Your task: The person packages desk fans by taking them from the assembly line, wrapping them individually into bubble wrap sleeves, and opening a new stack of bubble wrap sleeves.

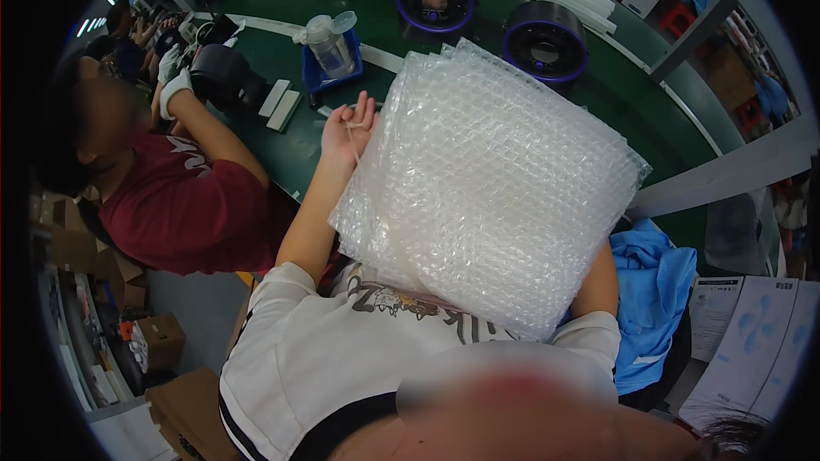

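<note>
Loosely, the fingers of the left hand [349, 130] are curled and partly open, with a thin pale band [354, 125] lying across the palm. At its four o'clock, just beside it, the bubble-wrap sheets [491, 192] are seen before the chest. By them the right hand is hidden, so its grip cannot be told. Toward their twelve, purple-rimmed round devices [436, 0] are placed; toward four, a blue cloth [651, 290].

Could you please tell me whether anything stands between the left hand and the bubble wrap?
Nothing visible does: the left hand is close beside the left edge of the bubble wrap, with only a thin pale band on the hand itself.
</note>
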`<state>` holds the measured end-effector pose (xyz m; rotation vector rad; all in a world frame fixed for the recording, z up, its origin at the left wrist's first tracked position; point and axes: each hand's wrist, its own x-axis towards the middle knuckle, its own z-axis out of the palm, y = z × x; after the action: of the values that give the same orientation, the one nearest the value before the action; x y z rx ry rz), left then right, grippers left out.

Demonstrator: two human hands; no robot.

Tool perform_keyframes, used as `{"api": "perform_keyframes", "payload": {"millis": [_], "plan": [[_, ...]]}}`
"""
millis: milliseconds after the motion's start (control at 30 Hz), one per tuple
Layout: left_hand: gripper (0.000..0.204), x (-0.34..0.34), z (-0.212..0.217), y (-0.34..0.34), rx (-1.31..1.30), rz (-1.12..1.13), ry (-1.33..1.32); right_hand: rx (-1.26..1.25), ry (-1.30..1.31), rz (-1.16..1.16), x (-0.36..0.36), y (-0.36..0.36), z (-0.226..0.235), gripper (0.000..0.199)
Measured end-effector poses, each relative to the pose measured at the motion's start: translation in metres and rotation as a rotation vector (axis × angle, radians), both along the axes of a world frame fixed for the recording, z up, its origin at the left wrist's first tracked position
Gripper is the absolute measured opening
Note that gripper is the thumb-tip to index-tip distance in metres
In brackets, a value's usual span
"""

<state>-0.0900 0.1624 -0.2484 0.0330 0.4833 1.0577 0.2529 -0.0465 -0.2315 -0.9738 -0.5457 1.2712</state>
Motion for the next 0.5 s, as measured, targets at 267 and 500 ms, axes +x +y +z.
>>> {"api": "perform_keyframes", "payload": {"millis": [267,500], "plan": [[0.015,-0.026,0.024,-0.028,0.192,-0.042,0.344,-0.012,-0.012,0.014,0.001,0.001,0.0,0.039],[0.017,-0.004,0.012,-0.016,0.319,-0.263,0.172,-0.002,-0.021,0.013,0.0,0.0,0.003,0.038]]}}
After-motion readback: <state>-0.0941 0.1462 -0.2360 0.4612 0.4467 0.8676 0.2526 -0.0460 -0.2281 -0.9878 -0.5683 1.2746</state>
